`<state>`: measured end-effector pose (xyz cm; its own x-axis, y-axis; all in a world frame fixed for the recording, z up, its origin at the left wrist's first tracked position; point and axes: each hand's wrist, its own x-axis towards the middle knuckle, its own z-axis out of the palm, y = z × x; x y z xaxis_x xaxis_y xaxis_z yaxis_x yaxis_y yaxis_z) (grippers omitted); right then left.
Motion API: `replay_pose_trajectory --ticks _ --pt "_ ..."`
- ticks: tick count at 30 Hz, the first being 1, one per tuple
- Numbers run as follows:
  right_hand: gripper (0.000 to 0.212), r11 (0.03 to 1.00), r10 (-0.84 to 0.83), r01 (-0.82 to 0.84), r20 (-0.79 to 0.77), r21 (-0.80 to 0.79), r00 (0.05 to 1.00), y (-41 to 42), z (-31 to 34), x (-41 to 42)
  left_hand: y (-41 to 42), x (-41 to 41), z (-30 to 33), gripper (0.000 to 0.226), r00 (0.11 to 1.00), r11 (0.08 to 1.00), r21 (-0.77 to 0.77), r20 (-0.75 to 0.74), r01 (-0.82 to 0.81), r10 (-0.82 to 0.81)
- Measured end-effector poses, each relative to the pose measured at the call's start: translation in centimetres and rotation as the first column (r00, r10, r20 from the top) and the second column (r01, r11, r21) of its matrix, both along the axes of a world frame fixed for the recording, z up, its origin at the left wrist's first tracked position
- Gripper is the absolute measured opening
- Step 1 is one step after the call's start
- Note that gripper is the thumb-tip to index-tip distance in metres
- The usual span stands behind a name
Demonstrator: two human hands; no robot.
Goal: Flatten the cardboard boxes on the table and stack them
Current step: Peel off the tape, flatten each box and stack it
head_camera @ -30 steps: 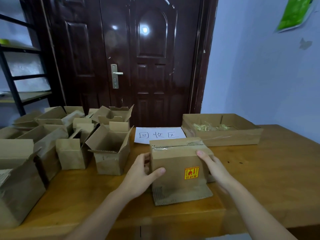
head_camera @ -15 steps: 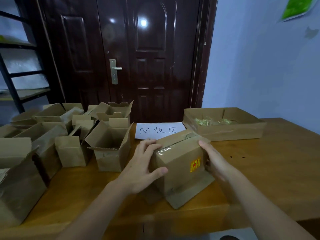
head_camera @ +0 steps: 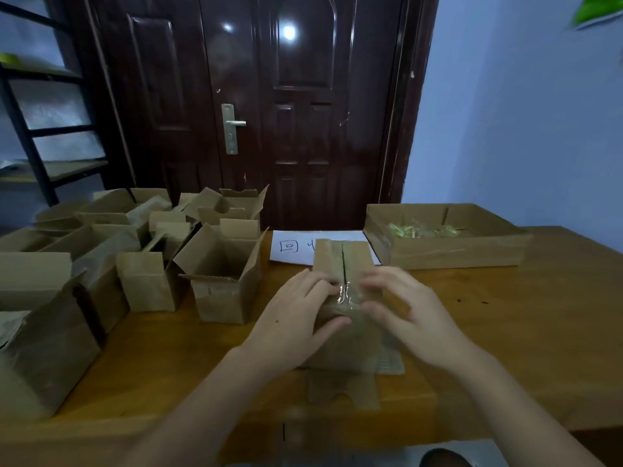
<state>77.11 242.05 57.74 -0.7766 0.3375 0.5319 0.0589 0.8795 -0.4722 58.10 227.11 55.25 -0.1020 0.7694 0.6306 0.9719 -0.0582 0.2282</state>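
Note:
A small closed cardboard box (head_camera: 340, 257) stands on the wooden table (head_camera: 522, 332) in front of me, its taped seam facing up and running away from me. My left hand (head_camera: 296, 315) grips the box's left side, fingers on top by the seam and thumb across the near face. My right hand (head_camera: 411, 311) is blurred, with bent fingers over the shiny tape on the right half of the top. Whether it pinches the tape cannot be told. A loose flap sticks out under the box towards me.
Several open cardboard boxes (head_camera: 222, 281) crowd the left half of the table. A wide shallow carton (head_camera: 448, 251) with greenish scraps sits at the back right. A white paper sign (head_camera: 290, 247) lies behind the held box. A dark door and a shelf stand beyond.
The box has been turned so that its taped seam faces up. Both hands moved from its sides onto the top, and the right hand is moving at the tape.

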Motion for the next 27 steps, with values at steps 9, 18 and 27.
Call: replay_pose_trajectory --ticks 9,18,27 --pt "0.044 0.999 0.048 -0.046 -0.087 0.024 0.995 -1.0 -1.9 0.1 0.6 -0.3 -1.7 0.064 0.999 0.999 -0.003 -0.002 0.033 -0.033" --pt "0.042 0.998 0.027 -0.031 -0.053 -0.063 0.998 -1.0 -1.7 -0.3 0.5 -0.4 -0.5 0.060 0.977 0.992 -0.003 -0.176 0.125 -0.123" --pt "0.064 0.997 0.028 -0.029 -0.013 -0.075 1.000 -1.0 -2.0 -0.3 0.7 -0.3 -1.0 0.053 0.986 0.989 0.033 -0.093 0.144 -0.140"
